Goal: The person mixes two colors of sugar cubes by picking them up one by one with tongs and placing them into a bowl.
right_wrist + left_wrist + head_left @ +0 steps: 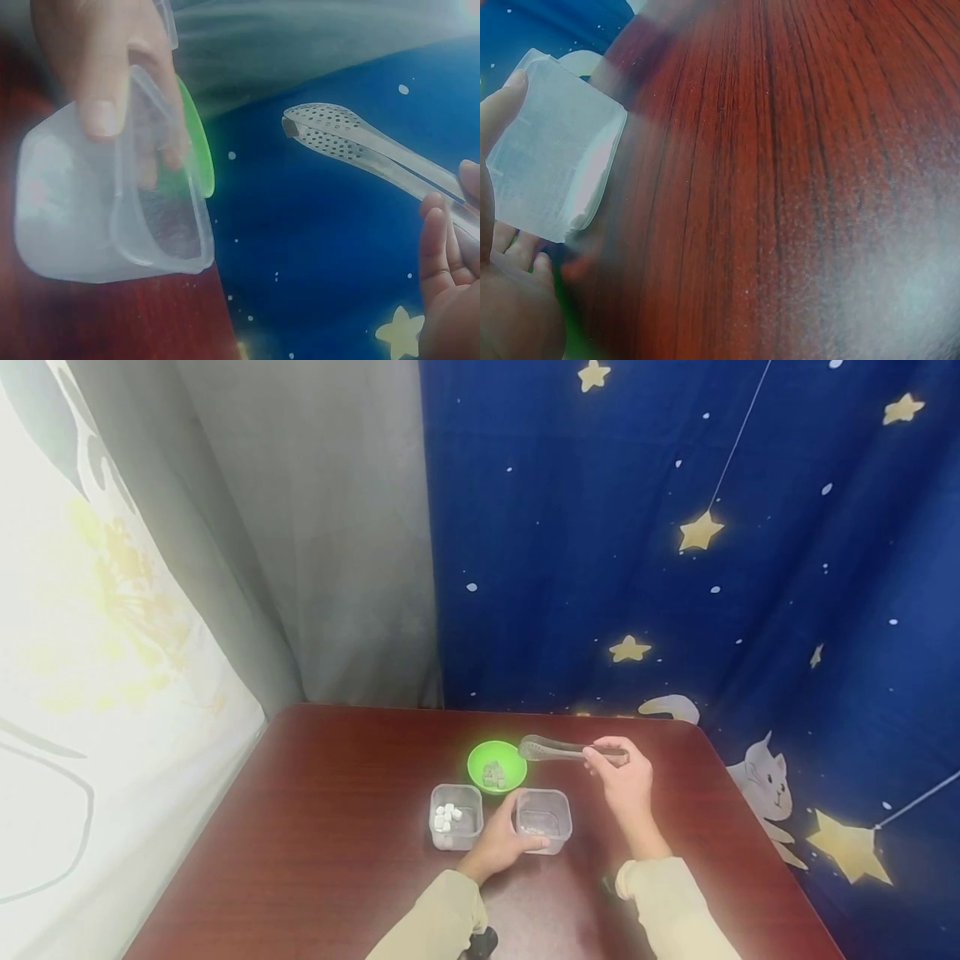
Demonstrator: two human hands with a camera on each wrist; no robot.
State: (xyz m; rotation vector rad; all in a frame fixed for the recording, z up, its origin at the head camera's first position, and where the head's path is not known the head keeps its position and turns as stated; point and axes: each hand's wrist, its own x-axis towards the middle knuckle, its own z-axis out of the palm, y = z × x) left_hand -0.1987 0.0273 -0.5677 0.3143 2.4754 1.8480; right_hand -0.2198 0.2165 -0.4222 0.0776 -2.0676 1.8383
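Note:
My left hand (498,843) grips a clear plastic container (557,842), thumb on the near wall and fingers round the left side. In the right wrist view, my right hand (454,262) holds perforated metal tongs (337,142), whose tips pinch a small grey cube (290,127). The head view has the tongs level above the table, their tips beside the right rim of a green bowl (512,762). Several grey cubes (493,775) lie in that bowl. A second clear container (471,820), left of my left hand, has several white cubes (444,817) inside.
All the containers stand on a dark red wooden table (337,827). Behind it hang a grey curtain (337,527) and a blue curtain (562,568) with stars. A white curtain (112,693) hangs along the left side.

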